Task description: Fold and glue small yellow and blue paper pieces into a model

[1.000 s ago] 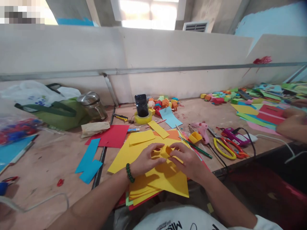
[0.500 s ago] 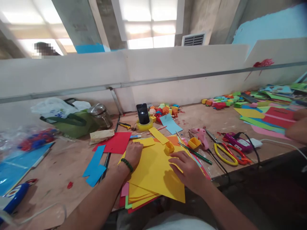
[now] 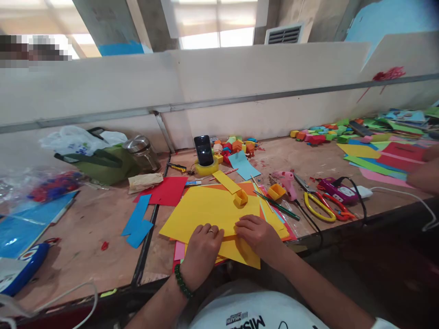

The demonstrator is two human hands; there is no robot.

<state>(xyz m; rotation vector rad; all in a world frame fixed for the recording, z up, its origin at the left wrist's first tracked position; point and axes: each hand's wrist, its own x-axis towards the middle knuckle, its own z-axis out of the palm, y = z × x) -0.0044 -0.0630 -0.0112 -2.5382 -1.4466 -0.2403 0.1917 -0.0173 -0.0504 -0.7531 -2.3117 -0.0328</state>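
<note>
A large yellow sheet (image 3: 199, 205) lies askew over a stack of coloured paper. At its near edge, my left hand (image 3: 203, 249), with a ring and a green bead bracelet, has its fingers closed on the paper. My right hand (image 3: 259, 237) pinches the same edge a little to the right, fingers together. Another yellow sheet (image 3: 242, 252) shows beneath, between the hands. A small folded yellow box (image 3: 241, 197) and a yellow strip (image 3: 226, 182) rest towards the top of the large sheet. The thumbs are mostly hidden.
Right of the stack are a second yellow box (image 3: 276, 191), green tweezers (image 3: 281, 209), a pink glue gun (image 3: 287, 183) and scissors (image 3: 318, 208). A phone (image 3: 203, 151) stands behind. Blue pieces (image 3: 137, 219) lie left. Another person's hand (image 3: 425, 176) is far right.
My left hand has moved from the sheet's upper left to its near edge. The large yellow sheet has turned and shifted left. My right hand has closed on its edge. The view has tilted down.
</note>
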